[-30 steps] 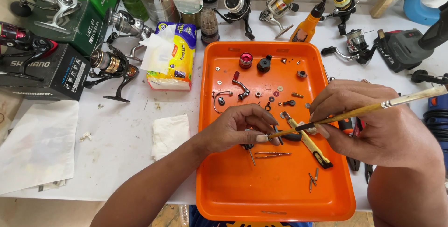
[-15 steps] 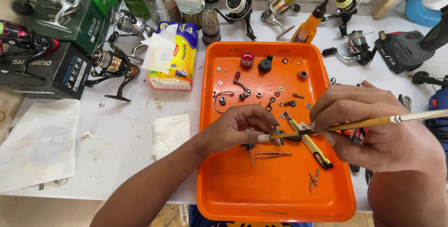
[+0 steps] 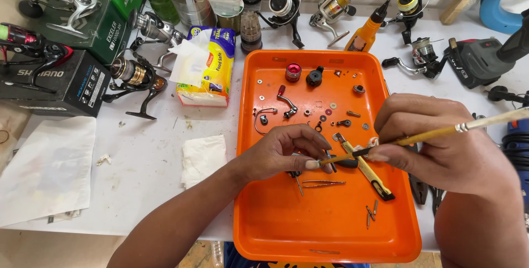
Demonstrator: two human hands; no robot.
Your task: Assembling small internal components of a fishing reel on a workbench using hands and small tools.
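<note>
Well beyond the left hand (image 3: 284,155), toward the far left of the white worktop (image 3: 143,163), stand a black oblong box (image 3: 58,83) with pale lettering and, behind it, a dark green box (image 3: 99,17). Nearer, up and to the left of that hand, lies a soft yellow and blue packet of tissues (image 3: 206,67) with white sheets pulled out of its top. Just to the hand's left is a crumpled white tissue (image 3: 203,156); farther left lies a flat white sheet (image 3: 47,169).

The left hand is nearly closed over the orange tray (image 3: 286,229), thumb and fingertips pinched on a small dark part (image 3: 325,160); what the part is cannot be made out. The right hand (image 3: 441,149), curled narrow, holds a thin brush (image 3: 441,132) with a yellow-brown handle, its tip meeting the pinched part. Just below the brush tip, between the two hands, lies a yellow and black utility knife (image 3: 366,169), and under the left hand a pair of tweezers (image 3: 322,183). Small washers and screws (image 3: 330,105) lie scattered beyond both hands on the tray.
</note>
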